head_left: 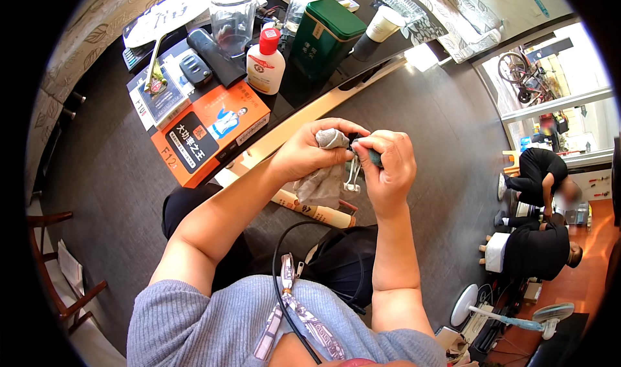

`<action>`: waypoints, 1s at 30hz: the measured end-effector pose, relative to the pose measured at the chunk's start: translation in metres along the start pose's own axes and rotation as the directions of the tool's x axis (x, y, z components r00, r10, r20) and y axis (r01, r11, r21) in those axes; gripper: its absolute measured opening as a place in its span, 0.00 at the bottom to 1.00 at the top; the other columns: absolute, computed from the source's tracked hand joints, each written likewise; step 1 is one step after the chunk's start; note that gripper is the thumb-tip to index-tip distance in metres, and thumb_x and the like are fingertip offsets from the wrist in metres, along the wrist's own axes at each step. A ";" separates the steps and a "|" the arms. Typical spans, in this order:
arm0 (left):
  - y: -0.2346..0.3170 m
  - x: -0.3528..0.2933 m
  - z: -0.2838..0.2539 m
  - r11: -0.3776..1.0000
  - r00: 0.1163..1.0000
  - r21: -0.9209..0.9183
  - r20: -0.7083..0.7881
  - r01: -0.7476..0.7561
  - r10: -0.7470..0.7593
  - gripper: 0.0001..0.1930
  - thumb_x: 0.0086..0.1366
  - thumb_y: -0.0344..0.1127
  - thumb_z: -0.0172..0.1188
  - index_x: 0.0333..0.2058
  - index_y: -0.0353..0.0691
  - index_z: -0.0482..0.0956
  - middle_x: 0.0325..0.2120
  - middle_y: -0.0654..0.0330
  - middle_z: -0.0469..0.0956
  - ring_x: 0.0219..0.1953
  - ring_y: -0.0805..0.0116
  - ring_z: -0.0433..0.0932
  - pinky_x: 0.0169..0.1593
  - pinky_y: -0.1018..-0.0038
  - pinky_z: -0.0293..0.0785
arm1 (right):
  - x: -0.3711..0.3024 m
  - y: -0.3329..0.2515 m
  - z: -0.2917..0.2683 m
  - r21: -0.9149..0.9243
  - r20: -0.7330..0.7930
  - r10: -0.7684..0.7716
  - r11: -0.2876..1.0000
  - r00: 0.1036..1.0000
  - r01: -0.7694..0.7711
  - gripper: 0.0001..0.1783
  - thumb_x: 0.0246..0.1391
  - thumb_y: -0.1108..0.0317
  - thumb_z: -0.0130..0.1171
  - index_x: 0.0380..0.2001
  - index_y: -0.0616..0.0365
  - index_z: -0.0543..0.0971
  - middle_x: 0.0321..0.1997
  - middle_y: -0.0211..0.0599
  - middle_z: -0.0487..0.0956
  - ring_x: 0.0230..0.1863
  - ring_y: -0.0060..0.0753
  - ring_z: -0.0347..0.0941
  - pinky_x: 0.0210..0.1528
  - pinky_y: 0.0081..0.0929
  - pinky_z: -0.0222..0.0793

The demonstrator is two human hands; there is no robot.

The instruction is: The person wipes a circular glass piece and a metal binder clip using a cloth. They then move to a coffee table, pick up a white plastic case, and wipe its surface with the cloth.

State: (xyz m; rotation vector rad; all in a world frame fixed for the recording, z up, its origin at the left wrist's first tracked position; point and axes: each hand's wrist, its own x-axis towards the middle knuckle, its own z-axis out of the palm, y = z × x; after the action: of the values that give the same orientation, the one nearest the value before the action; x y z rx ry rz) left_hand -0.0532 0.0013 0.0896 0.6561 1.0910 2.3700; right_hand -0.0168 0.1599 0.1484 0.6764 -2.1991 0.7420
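Note:
Both hands meet in front of me at chest height, above the floor. My left hand (301, 152) is closed on a crumpled light grey cloth (321, 184), which hangs below the fingers. My right hand (393, 170) pinches a small dark green piece (374, 157), mostly hidden by the fingers. Between the hands a small black part touches the fingertips of both; its kind cannot be made out. A whitish metal clip (352, 179) dangles below the right fingertips, beside the cloth.
On the black table ahead stand an orange box (213, 124), a red-capped white bottle (265, 66), a green tin (325, 40), a glass jar (233, 18) and a paper cup (386, 24). Two people sit at the right, near a white fan (464, 305). A wooden chair (61, 270) is at left.

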 end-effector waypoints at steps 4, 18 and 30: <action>0.005 -0.001 -0.002 1.000 1.000 -0.017 0.002 0.020 -0.020 0.20 0.58 0.27 0.64 0.50 0.33 0.74 0.42 0.62 0.77 0.44 0.77 0.75 0.51 0.77 0.71 | 0.000 0.008 -0.009 0.185 0.143 0.058 0.979 0.988 -0.084 0.11 0.39 0.74 0.70 0.29 0.57 0.81 0.33 0.34 0.78 0.35 0.37 0.73 0.37 0.31 0.70; -0.001 0.001 -0.004 0.998 0.998 -0.006 0.029 0.061 -0.061 0.21 0.57 0.23 0.63 0.51 0.34 0.74 0.44 0.62 0.77 0.47 0.77 0.74 0.52 0.76 0.70 | 0.001 -0.001 -0.015 0.161 0.177 0.151 0.970 0.973 -0.180 0.09 0.40 0.79 0.67 0.29 0.58 0.81 0.32 0.36 0.78 0.34 0.37 0.75 0.35 0.28 0.71; 0.000 0.001 -0.003 0.990 0.998 0.127 0.009 0.059 -0.061 0.20 0.58 0.24 0.62 0.51 0.34 0.75 0.44 0.63 0.77 0.46 0.77 0.74 0.52 0.78 0.70 | 0.006 -0.001 -0.014 0.021 0.217 0.063 0.997 0.974 -0.069 0.09 0.41 0.78 0.66 0.28 0.57 0.78 0.29 0.35 0.76 0.32 0.39 0.74 0.33 0.32 0.71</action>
State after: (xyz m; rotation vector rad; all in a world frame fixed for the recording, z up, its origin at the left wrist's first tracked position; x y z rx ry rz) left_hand -0.0556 0.0000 0.0883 0.6713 1.2458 2.2572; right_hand -0.0135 0.1675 0.1612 0.7309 -2.4232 0.7647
